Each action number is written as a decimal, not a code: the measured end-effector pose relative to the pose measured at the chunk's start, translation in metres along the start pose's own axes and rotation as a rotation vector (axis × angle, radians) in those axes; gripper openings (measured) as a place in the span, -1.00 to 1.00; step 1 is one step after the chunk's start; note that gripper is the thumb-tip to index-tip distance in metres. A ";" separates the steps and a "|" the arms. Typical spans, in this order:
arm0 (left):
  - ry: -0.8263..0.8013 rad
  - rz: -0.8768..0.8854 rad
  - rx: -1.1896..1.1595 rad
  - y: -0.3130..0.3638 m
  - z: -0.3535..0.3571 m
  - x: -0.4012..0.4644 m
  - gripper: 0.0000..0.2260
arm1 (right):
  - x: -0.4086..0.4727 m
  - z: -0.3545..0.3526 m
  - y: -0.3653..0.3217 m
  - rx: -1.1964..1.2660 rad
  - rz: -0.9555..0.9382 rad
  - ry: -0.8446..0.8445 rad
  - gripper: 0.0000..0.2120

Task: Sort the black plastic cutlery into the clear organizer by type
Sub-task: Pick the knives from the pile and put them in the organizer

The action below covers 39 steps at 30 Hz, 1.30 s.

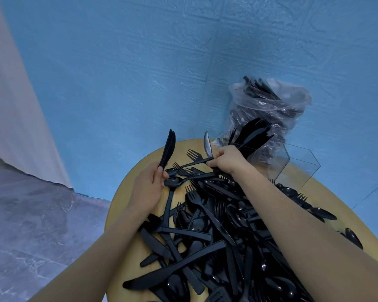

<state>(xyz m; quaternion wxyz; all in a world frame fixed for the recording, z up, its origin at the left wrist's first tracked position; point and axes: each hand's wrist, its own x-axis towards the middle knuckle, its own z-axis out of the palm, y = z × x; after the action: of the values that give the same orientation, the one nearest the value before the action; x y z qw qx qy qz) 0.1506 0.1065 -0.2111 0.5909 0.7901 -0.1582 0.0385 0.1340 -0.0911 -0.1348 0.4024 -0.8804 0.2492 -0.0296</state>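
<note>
A heap of black plastic cutlery, knives, forks and spoons mixed, covers the round wooden table. My left hand grips a bundle of black knives held upright, blades pointing up. My right hand pinches the handle of a single black knife, its blade tilted up and catching the light, just above a fork. The clear organizer stands behind my right hand, with several black knives standing in one compartment; its nearer compartment looks empty.
A clear plastic bag holding more black cutlery leans against the blue wall behind the organizer. The table edge curves close on the left, with grey floor beyond it.
</note>
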 end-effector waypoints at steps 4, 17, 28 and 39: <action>-0.010 0.018 0.012 0.002 0.000 -0.002 -0.72 | -0.011 -0.008 0.010 0.160 -0.007 0.097 -0.63; -0.025 0.028 0.049 0.003 0.001 -0.002 -0.72 | -0.040 -0.035 0.027 0.209 -0.158 0.365 -0.80; -0.037 0.008 0.048 0.002 0.002 -0.002 -0.72 | -0.086 -0.021 0.013 -0.431 -0.483 0.057 -0.91; -0.063 0.003 0.088 0.003 0.000 -0.001 -0.72 | -0.075 0.002 0.026 -0.650 -0.322 -0.033 -0.76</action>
<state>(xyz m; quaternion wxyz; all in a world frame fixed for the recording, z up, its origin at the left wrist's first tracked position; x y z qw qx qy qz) 0.1484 0.1056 -0.2084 0.5503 0.8159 -0.1760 0.0214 0.0583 -0.0698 -0.1442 0.0956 -0.9906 0.0974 0.0026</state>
